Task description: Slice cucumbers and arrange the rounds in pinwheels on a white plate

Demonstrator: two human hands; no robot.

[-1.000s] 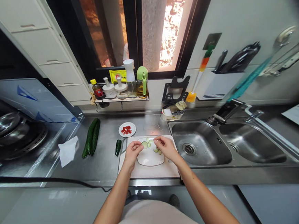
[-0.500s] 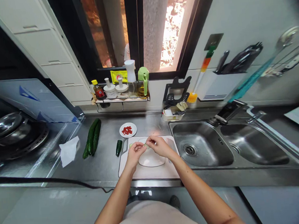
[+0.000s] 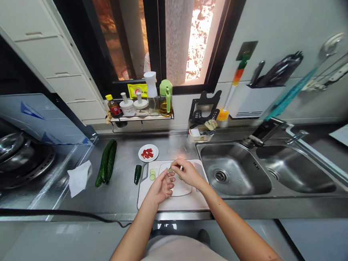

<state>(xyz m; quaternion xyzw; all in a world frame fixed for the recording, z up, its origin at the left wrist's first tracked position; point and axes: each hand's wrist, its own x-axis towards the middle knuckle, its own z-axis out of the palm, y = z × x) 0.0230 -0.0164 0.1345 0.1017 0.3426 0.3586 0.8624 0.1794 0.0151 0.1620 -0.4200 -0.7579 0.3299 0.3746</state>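
Over a pale cutting board (image 3: 143,199), my right hand (image 3: 185,172) pinches a thin cucumber slice (image 3: 170,169). My left hand (image 3: 164,187) is turned palm up just beside it, fingers apart and loosely bent; its fingertips are close to the slice, and I cannot tell whether they touch it. Beneath both hands lies a white plate (image 3: 181,191) with a rounded outline, partly covered by them. Several pale green cucumber slices (image 3: 152,174) rest on the board's left side. A cut cucumber piece (image 3: 137,174) lies left of the board.
Whole cucumbers (image 3: 106,164) and a white paper (image 3: 79,178) lie to the left. Behind the board stands a small plate (image 3: 140,154) with chopped red bits. A double sink (image 3: 236,194) borders the board on the right. Bottles and jars stand on a wall rack (image 3: 143,118).
My left hand has drawn back toward me and opened palm up, uncovering the slices on the board. My right hand stays nearly in place, with the slice still pinched.
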